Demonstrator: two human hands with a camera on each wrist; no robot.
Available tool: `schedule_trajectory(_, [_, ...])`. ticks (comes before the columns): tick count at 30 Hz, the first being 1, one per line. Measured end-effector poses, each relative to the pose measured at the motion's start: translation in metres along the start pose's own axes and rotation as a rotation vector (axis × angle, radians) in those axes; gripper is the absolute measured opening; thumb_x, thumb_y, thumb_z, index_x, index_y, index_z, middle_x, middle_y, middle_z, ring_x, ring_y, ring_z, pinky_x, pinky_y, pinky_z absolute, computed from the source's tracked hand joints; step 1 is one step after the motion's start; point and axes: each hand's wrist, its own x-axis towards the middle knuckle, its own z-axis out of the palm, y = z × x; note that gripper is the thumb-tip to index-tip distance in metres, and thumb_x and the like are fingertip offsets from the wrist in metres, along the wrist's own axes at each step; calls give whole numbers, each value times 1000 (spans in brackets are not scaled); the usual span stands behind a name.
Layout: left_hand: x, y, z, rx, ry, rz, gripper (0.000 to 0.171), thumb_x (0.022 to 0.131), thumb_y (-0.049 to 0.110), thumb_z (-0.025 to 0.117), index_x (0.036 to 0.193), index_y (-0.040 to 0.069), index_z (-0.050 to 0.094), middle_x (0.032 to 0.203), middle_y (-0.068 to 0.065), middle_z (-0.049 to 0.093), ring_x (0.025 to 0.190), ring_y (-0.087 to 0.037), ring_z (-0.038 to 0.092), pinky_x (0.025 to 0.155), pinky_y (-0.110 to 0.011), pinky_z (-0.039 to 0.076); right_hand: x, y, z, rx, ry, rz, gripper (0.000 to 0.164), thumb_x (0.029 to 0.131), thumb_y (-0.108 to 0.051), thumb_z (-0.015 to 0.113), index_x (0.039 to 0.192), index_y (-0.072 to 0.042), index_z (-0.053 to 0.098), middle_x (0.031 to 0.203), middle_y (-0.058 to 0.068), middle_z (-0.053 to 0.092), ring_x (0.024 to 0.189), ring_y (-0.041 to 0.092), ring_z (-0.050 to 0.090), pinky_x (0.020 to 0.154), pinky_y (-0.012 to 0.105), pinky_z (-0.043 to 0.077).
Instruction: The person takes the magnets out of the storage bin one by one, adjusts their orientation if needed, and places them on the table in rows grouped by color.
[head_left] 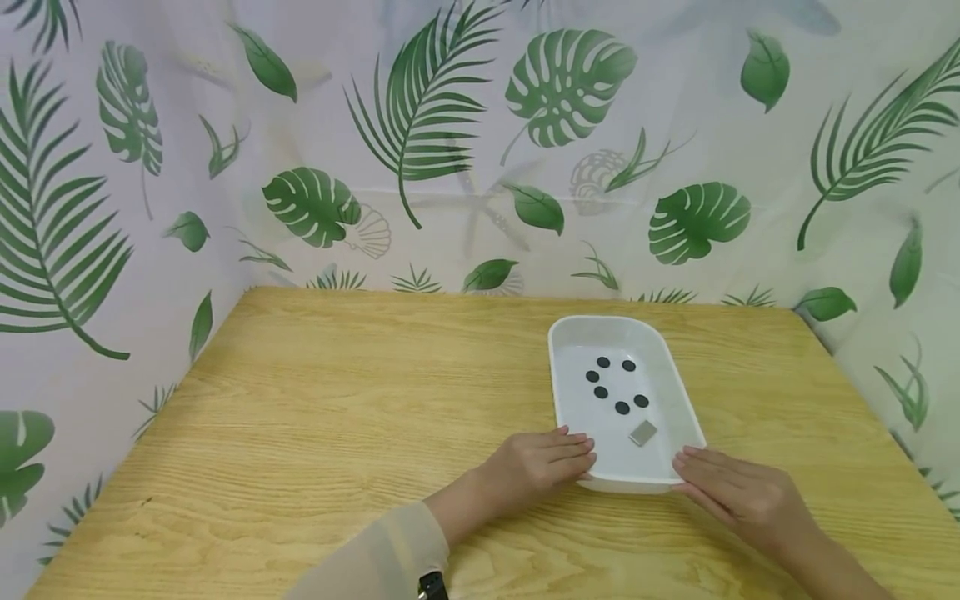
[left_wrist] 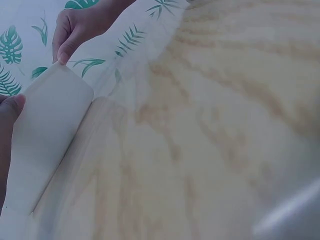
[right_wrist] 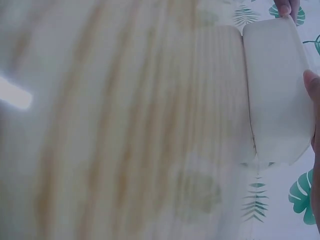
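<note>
A white rectangular tray (head_left: pixel 628 484) with rounded corners rests on the table, right of centre. Inside it lie several flat black discs (head_left: pixel 622 407) and one small silvery rectangular block (head_left: pixel 642 432). My left hand (head_left: pixel 534 464) grips the near left corner, fingers laid over the rim. At the near right corner my right hand (head_left: pixel 750 497) holds the rim in the same way. Both wrist views show the tray's outer wall (left_wrist: pixel 52 115) side-on, with a thumb against it near the rim from each hand; the discs and block are hidden there.
The wood-grain table (head_left: pixel 337 400) extends far to the left of the tray and a shorter way to its right. A white cloth with green leaf prints (head_left: pixel 450 242) hangs along the back and both sides. A dark watch (head_left: pixel 432 585) shows at the left sleeve.
</note>
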Motion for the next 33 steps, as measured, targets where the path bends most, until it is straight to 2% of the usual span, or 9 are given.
schedule_trajectory(3, [-3,-2,-1,4,15,5,20,83,23,72,100,11,74,103,-1,71,101,-9,66,95,-23,44,2,0,2,-14,-1,-14,35,93,-33,60,80,-6,77,82,5,73,109,0,58,89,14,44])
schedule_trajectory(7, [-6,-2,-5,9,22,12,21,82,23,74,100,11,74,102,-2,71,101,-10,66,94,-24,45,3,-1,5,-36,-19,-29,36,93,-34,59,79,-6,77,80,4,73,104,2,61,76,18,51])
schedule_trajectory(11, [-9,-3,-11,16,16,19,23,81,23,75,100,11,74,102,-2,71,101,-10,66,94,-24,45,4,-1,8,-39,-34,-54,36,93,-34,59,79,-7,77,79,5,73,83,9,70,63,22,53])
schedule_trajectory(15, [-11,-4,-16,6,8,24,23,81,22,75,101,11,74,102,-2,71,101,-10,66,94,-23,45,6,-2,11,-51,-52,-80,37,95,-33,57,78,-7,77,78,6,73,66,16,70,58,25,53])
schedule_trajectory(19, [-13,-6,-20,-10,3,32,22,82,22,74,101,11,74,102,-2,71,100,-10,66,93,-23,45,10,-3,13,-54,-51,-127,36,96,-30,56,79,-6,76,78,7,73,63,18,69,55,28,52])
schedule_trajectory(26, [-20,-13,-26,-22,-3,78,23,82,22,73,102,10,73,102,-1,71,101,-10,66,93,-25,46,17,-3,18,6,-26,-193,29,94,-26,59,83,-5,76,78,8,73,61,18,69,51,28,52])
schedule_trajectory(29, [-24,-15,-28,-25,4,106,23,83,22,71,102,9,72,102,-2,71,101,-11,66,93,-25,46,16,-3,18,38,-39,-210,26,95,-24,58,89,-5,76,81,9,73,64,19,69,54,28,52])
schedule_trajectory(33, [-27,-17,-31,-31,2,135,19,88,19,66,102,8,72,103,-3,71,101,-12,66,95,-26,45,11,-3,15,69,-99,-225,25,98,-16,52,99,-4,74,89,9,73,73,19,70,62,26,54])
